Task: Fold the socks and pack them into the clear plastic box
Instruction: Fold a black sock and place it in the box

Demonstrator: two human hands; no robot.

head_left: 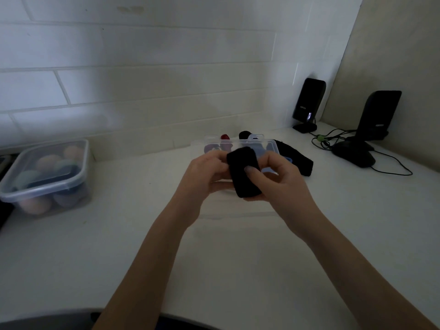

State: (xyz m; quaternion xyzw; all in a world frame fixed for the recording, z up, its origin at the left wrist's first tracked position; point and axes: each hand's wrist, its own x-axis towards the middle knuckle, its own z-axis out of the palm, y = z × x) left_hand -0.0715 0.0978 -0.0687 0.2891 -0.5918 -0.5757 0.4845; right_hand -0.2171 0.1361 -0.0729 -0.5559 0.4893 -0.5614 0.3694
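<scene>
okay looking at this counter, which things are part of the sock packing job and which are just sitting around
Job: black folded sock held by left hand and right hand; clear plastic box; loose black socks.
Lying about: lidded container, two speakers, cables.

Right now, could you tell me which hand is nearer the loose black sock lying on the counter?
Right. The right hand is just beside the loose black sock; the left hand is farther away.

Matt black knit sock (pixel 244 176) pinched in my bare hands; clear, glossy plastic box (pixel 240 145) behind (lid translucent); smooth matt white counter (pixel 142 246); glossy white wall tiles (pixel 142 86); black speakers (pixel 309 101), shiny-faced plastic.
</scene>
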